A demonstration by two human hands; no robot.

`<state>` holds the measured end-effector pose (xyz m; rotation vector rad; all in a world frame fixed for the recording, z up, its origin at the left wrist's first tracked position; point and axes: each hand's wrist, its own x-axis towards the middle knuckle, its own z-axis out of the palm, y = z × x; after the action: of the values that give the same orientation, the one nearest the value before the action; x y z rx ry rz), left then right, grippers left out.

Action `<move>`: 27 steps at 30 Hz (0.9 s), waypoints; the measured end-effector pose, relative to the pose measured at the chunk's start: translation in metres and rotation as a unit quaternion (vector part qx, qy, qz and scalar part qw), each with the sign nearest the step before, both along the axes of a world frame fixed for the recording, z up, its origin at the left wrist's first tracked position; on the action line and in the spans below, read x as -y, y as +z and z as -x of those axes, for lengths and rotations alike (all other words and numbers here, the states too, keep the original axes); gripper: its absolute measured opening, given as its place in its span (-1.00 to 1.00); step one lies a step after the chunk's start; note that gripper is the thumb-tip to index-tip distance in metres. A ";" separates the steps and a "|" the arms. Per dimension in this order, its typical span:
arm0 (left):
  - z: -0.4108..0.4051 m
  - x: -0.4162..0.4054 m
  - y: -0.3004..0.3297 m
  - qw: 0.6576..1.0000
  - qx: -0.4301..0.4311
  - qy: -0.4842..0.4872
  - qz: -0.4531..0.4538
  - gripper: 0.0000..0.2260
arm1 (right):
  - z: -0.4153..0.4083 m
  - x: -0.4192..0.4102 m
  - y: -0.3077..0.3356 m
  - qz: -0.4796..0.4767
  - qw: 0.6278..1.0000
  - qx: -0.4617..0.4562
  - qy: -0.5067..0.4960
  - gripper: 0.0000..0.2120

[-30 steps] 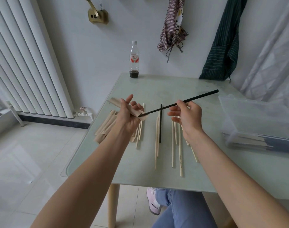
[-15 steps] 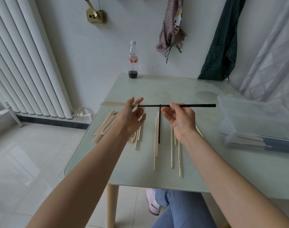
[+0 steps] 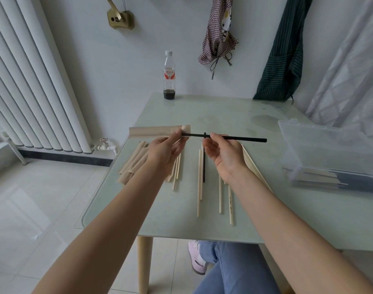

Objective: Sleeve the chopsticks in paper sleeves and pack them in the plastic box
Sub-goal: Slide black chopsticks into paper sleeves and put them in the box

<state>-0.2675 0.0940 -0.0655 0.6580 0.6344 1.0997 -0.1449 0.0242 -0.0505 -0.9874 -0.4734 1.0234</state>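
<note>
My left hand (image 3: pixel 163 153) grips a tan paper sleeve (image 3: pixel 156 131) held level above the table, its open end toward the right. My right hand (image 3: pixel 224 154) pinches a black chopstick (image 3: pixel 245 138), also level, with its left tip at the sleeve's mouth. On the glass table (image 3: pixel 223 111) lie several bare wooden chopsticks (image 3: pixel 199 183) and one more black chopstick (image 3: pixel 204 166). A pile of empty paper sleeves (image 3: pixel 133 164) lies under my left wrist. The clear plastic box (image 3: pixel 329 158) stands at the right with sleeved chopsticks inside.
A plastic bottle (image 3: pixel 169 76) with dark liquid stands at the table's far edge by the wall. A white radiator (image 3: pixel 33 81) is on the left. Aprons hang on the wall behind. My knee in jeans (image 3: pixel 234 270) shows below the table's near edge.
The sleeve has turned level and now sticks out left of my left hand. The black chopstick levelled out and its tip moved left into the sleeve's mouth.
</note>
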 end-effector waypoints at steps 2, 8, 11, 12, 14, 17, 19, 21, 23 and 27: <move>0.004 -0.001 0.000 1.000 -0.004 0.010 -0.002 -0.93 | -0.005 0.001 0.000 0.001 1.000 -0.019 0.003 -0.83; 0.002 0.005 0.004 1.000 -0.027 -0.002 0.007 -0.92 | 0.003 -0.007 -0.004 0.000 0.999 -0.035 -0.005 -0.83; 0.002 0.003 0.005 1.000 -0.021 -0.001 0.015 -0.92 | 0.004 -0.007 -0.001 -0.002 0.999 -0.026 0.019 -0.86; 0.005 0.000 0.004 1.000 -0.017 0.007 0.018 -0.92 | 0.000 -0.007 -0.002 -0.004 0.999 -0.033 0.010 -0.86; 0.010 -0.004 0.002 0.999 -0.019 0.017 0.022 -0.93 | -0.008 -0.007 -0.003 -0.006 0.999 -0.041 -0.017 -0.84; 0.007 0.000 0.000 1.000 -0.022 0.010 0.019 -0.93 | -0.006 -0.010 -0.009 -0.008 0.999 -0.034 -0.011 -0.84; 0.003 0.003 0.001 1.000 -0.024 -0.002 0.018 -0.92 | -0.001 -0.011 -0.011 -0.013 1.000 -0.015 0.017 -0.87; 0.005 0.001 0.001 1.000 -0.024 -0.001 0.017 -0.92 | -0.001 -0.011 -0.012 -0.007 0.998 0.022 0.051 -0.89; 0.010 -0.006 -0.001 0.999 -0.022 0.015 0.022 -0.93 | -0.005 -0.012 -0.017 0.024 0.995 0.071 0.068 -0.88; 0.016 -0.011 -0.007 0.998 -0.033 0.029 0.035 -0.91 | -0.006 -0.018 -0.031 0.114 0.975 0.189 0.025 -0.88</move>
<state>-0.2832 0.1052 -0.0729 0.6204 0.7486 1.1089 -0.1387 0.0425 -0.0811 -1.3933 -0.7069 0.9498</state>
